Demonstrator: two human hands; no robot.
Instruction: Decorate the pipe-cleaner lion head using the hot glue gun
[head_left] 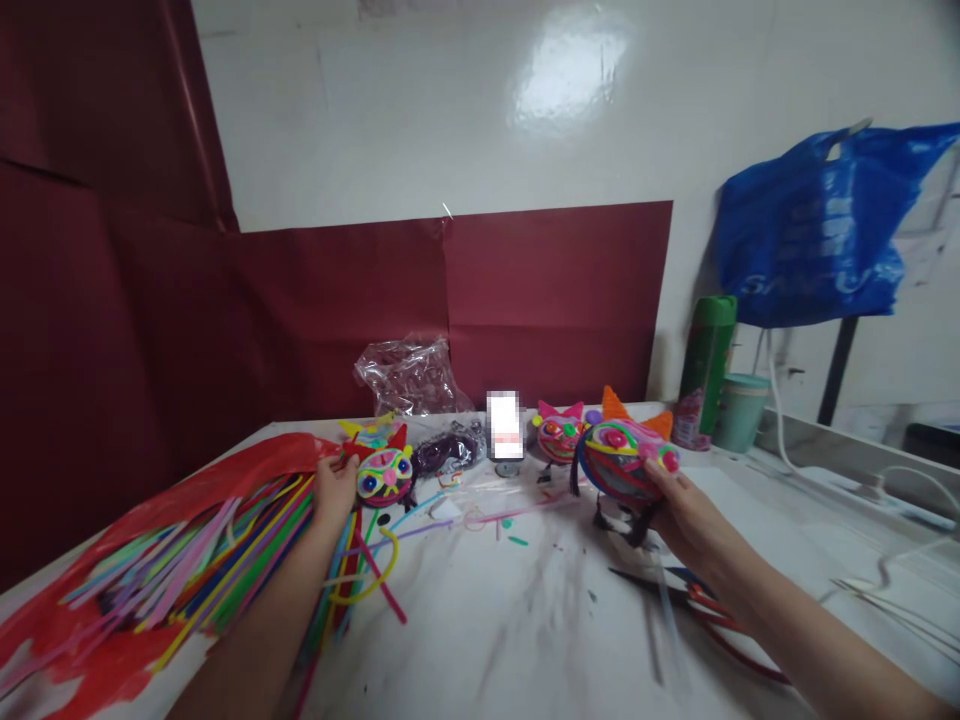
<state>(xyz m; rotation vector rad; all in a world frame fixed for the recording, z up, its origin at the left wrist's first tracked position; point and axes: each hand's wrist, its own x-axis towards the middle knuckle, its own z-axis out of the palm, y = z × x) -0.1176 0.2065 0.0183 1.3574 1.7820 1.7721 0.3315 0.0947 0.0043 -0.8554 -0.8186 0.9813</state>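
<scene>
My right hand (679, 505) grips a craft cat (622, 470) by its right side, holding it a little above the table. Its round body is wound with coloured pipe cleaners, with orange ears and dark legs. At the left, the fingers of my left hand (335, 490) are pinched at the red ear of a smaller craft cat (385, 478) with blue eyes. A third craft cat (560, 435) with pink ears stands at the back, just left of the one in my right hand. Scissors (701, 597) with orange handles lie under my right forearm.
Loose pipe cleaners (247, 550) lie on a red plastic sheet (247, 460) at left. Clear plastic packaging (412, 375) and a dark purple bundle (450, 450) sit at the back. A green spray can (705, 370), a pale green cup (742, 412) and a white power strip (870, 490) line the right.
</scene>
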